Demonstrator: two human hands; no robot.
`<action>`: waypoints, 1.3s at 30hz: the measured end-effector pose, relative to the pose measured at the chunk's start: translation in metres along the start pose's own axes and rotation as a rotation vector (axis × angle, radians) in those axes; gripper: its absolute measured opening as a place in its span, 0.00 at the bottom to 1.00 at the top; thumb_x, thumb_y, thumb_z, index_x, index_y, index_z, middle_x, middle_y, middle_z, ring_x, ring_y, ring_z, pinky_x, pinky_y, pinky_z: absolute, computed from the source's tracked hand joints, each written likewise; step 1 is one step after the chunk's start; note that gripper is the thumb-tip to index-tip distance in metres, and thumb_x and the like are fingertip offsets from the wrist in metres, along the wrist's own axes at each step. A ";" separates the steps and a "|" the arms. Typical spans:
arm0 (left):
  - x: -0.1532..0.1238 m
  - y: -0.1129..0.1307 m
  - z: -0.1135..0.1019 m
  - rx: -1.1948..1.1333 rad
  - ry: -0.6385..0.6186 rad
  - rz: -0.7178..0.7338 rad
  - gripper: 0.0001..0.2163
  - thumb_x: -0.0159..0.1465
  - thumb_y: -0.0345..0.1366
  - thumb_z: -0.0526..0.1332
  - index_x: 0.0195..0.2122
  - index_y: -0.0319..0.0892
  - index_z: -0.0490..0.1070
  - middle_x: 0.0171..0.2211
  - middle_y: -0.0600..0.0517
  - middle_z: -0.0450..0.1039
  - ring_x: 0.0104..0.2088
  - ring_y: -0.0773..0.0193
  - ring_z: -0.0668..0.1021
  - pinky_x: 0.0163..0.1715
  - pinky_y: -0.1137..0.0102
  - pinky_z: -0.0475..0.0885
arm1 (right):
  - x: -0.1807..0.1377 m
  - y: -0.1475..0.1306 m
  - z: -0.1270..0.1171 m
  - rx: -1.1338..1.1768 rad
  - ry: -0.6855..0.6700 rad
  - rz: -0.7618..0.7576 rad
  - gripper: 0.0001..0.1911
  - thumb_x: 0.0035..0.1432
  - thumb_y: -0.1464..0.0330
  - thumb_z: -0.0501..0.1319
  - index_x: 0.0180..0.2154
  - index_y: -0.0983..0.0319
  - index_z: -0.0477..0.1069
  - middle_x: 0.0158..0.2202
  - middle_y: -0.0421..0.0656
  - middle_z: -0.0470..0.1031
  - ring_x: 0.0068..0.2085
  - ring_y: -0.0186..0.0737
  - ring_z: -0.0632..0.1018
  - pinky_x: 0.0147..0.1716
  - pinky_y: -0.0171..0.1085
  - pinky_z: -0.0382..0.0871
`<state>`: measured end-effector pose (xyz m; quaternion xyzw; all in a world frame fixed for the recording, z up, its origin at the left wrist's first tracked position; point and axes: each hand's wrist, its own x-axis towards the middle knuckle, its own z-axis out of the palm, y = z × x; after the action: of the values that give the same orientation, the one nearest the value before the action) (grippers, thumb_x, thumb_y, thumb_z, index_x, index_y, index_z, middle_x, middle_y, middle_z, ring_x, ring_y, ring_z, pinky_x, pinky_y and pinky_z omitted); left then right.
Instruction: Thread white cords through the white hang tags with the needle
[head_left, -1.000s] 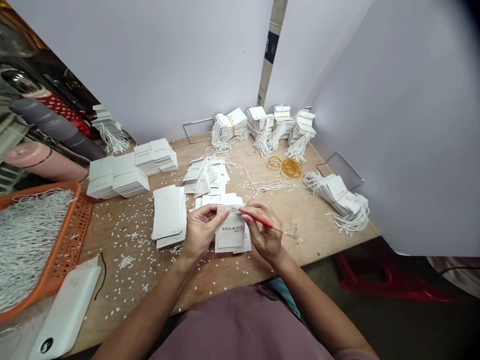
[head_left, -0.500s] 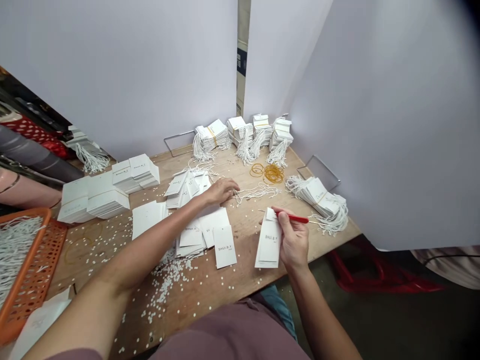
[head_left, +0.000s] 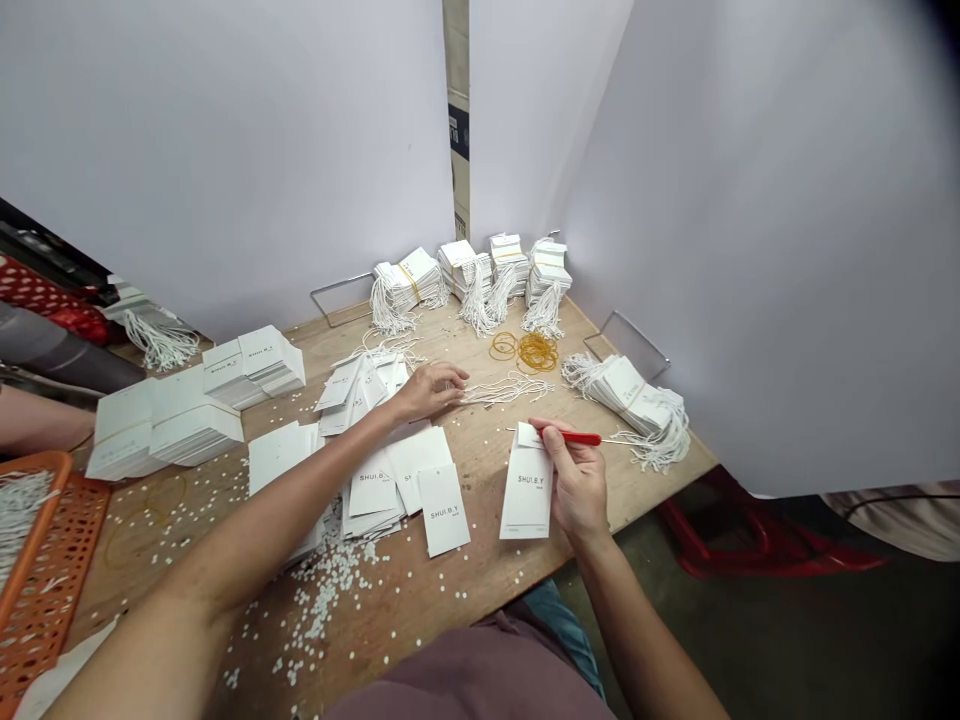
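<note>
My left hand (head_left: 431, 390) reaches over the table, its thumb and fingers pinched at the near ends of a loose bunch of white strings (head_left: 506, 389). In my right hand (head_left: 583, 475) are a few white hang tags (head_left: 526, 490), printed "SHUI.B.Y" and held upright in a small stack. The same hand grips a red-handled needle tool (head_left: 574, 437), its thin metal shaft pointing right. Between my hands lies a single hang tag (head_left: 444, 510). Loose tags (head_left: 375, 490) lie in a heap beneath and beside my left forearm.
Banded tag bundles with strings (head_left: 409, 280) line the back, and another bundle (head_left: 630, 395) lies at right. Yellow rubber bands (head_left: 536, 352) sit mid-table. Tag stacks (head_left: 191, 420) and an orange basket (head_left: 71, 560) are at left. White paper dots (head_left: 330, 590) litter the front.
My left hand has drawn slightly back to the left, its fingertips now at the strings' ends. The tags in my right hand look more evenly lined up. The whole view has shifted a little.
</note>
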<state>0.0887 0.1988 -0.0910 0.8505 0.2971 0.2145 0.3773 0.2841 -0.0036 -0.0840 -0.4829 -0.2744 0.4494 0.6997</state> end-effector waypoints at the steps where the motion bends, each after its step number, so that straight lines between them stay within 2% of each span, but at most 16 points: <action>1: -0.004 0.004 -0.003 -0.048 0.038 -0.033 0.08 0.61 0.39 0.66 0.34 0.39 0.77 0.46 0.43 0.78 0.47 0.55 0.78 0.52 0.59 0.68 | 0.002 -0.001 0.002 0.005 0.003 -0.013 0.12 0.58 0.58 0.68 0.39 0.59 0.82 0.38 0.44 0.82 0.37 0.39 0.79 0.34 0.35 0.72; 5: -0.016 0.031 -0.011 -0.309 0.124 -0.184 0.11 0.63 0.42 0.64 0.37 0.38 0.73 0.36 0.45 0.79 0.37 0.60 0.80 0.41 0.63 0.74 | 0.016 -0.006 0.016 0.064 -0.021 -0.025 0.12 0.57 0.59 0.69 0.38 0.60 0.82 0.38 0.43 0.82 0.38 0.38 0.80 0.36 0.35 0.73; 8: -0.026 0.059 -0.011 -0.502 0.131 -0.236 0.12 0.63 0.42 0.65 0.38 0.38 0.71 0.34 0.47 0.78 0.28 0.68 0.76 0.31 0.71 0.71 | 0.032 -0.009 0.031 0.206 -0.028 0.021 0.13 0.55 0.58 0.71 0.37 0.60 0.81 0.38 0.42 0.82 0.39 0.39 0.81 0.40 0.36 0.76; 11: -0.036 0.084 -0.008 -0.604 0.123 -0.255 0.12 0.61 0.41 0.68 0.38 0.37 0.72 0.33 0.48 0.78 0.24 0.72 0.71 0.25 0.75 0.64 | 0.047 -0.008 0.049 0.350 -0.065 0.131 0.14 0.49 0.58 0.74 0.34 0.61 0.81 0.34 0.41 0.83 0.38 0.40 0.82 0.40 0.37 0.78; 13: -0.042 0.092 -0.005 -0.620 0.125 -0.238 0.11 0.61 0.41 0.68 0.37 0.37 0.73 0.32 0.49 0.77 0.25 0.72 0.71 0.26 0.74 0.64 | 0.051 -0.007 0.060 0.415 -0.162 0.238 0.15 0.47 0.59 0.75 0.33 0.62 0.80 0.30 0.40 0.82 0.35 0.40 0.82 0.39 0.38 0.79; 15: -0.046 0.094 -0.005 -0.634 0.171 -0.234 0.11 0.59 0.41 0.69 0.35 0.37 0.74 0.31 0.50 0.76 0.27 0.70 0.72 0.28 0.73 0.65 | 0.050 -0.008 0.068 0.480 -0.273 0.320 0.14 0.47 0.60 0.76 0.32 0.62 0.80 0.28 0.39 0.81 0.32 0.39 0.82 0.40 0.41 0.80; 17: -0.049 0.091 -0.009 -0.652 0.247 -0.254 0.11 0.57 0.40 0.70 0.34 0.38 0.75 0.30 0.52 0.74 0.28 0.70 0.71 0.29 0.73 0.64 | 0.047 -0.013 0.071 0.548 -0.329 0.343 0.13 0.48 0.62 0.76 0.32 0.62 0.79 0.28 0.38 0.81 0.32 0.38 0.81 0.43 0.44 0.81; 19: -0.052 0.087 -0.014 -0.684 0.332 -0.271 0.10 0.55 0.39 0.72 0.33 0.39 0.76 0.29 0.54 0.73 0.28 0.71 0.70 0.29 0.74 0.63 | 0.046 -0.019 0.071 0.570 -0.323 0.319 0.11 0.48 0.63 0.76 0.32 0.62 0.80 0.29 0.37 0.80 0.31 0.37 0.81 0.45 0.44 0.80; 21: -0.055 0.084 -0.017 -0.730 0.372 -0.288 0.11 0.53 0.38 0.73 0.33 0.39 0.77 0.29 0.55 0.72 0.27 0.72 0.68 0.28 0.74 0.61 | 0.048 -0.024 0.070 0.523 -0.288 0.276 0.11 0.49 0.63 0.75 0.33 0.62 0.80 0.28 0.37 0.80 0.31 0.37 0.81 0.42 0.42 0.81; 24: -0.058 0.086 -0.016 -0.774 0.343 -0.319 0.11 0.53 0.38 0.73 0.33 0.39 0.78 0.28 0.55 0.71 0.25 0.73 0.66 0.26 0.74 0.59 | 0.052 -0.025 0.073 0.412 -0.229 0.235 0.12 0.49 0.62 0.75 0.33 0.62 0.81 0.28 0.39 0.81 0.30 0.37 0.81 0.32 0.35 0.78; 26: -0.058 0.089 -0.013 -0.796 0.310 -0.328 0.11 0.52 0.39 0.74 0.33 0.38 0.79 0.28 0.54 0.72 0.25 0.73 0.66 0.26 0.74 0.59 | 0.052 -0.021 0.078 0.370 -0.217 0.234 0.13 0.48 0.61 0.75 0.32 0.62 0.81 0.29 0.40 0.82 0.29 0.36 0.80 0.30 0.32 0.76; 31: -0.061 0.090 -0.013 -0.865 0.270 -0.349 0.12 0.52 0.38 0.74 0.33 0.37 0.80 0.30 0.51 0.75 0.28 0.71 0.70 0.29 0.74 0.62 | 0.043 -0.013 0.086 0.356 -0.381 0.305 0.15 0.48 0.59 0.75 0.33 0.63 0.81 0.30 0.41 0.82 0.31 0.37 0.81 0.36 0.35 0.76; 33: -0.063 0.089 -0.016 -0.899 0.277 -0.364 0.12 0.51 0.38 0.75 0.32 0.37 0.80 0.29 0.51 0.75 0.28 0.71 0.70 0.29 0.74 0.63 | 0.042 -0.011 0.086 0.366 -0.358 0.298 0.14 0.49 0.59 0.75 0.33 0.62 0.81 0.30 0.40 0.82 0.30 0.37 0.81 0.36 0.35 0.76; 36: -0.066 0.088 -0.018 -0.937 0.282 -0.387 0.12 0.50 0.37 0.76 0.32 0.37 0.80 0.28 0.53 0.75 0.27 0.72 0.70 0.30 0.74 0.64 | 0.045 -0.007 0.085 0.358 -0.229 0.246 0.13 0.47 0.61 0.76 0.31 0.62 0.81 0.30 0.40 0.82 0.30 0.35 0.80 0.34 0.32 0.75; 39: -0.067 0.089 -0.018 -0.947 0.273 -0.398 0.11 0.50 0.37 0.76 0.32 0.37 0.80 0.29 0.53 0.75 0.28 0.72 0.71 0.30 0.75 0.63 | 0.047 -0.001 0.085 0.364 -0.246 0.264 0.12 0.46 0.62 0.76 0.31 0.62 0.81 0.30 0.40 0.82 0.31 0.36 0.80 0.34 0.33 0.76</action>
<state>0.0600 0.1156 -0.0202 0.4785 0.3698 0.3584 0.7113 0.2359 0.0745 -0.0527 -0.3222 -0.2064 0.6344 0.6716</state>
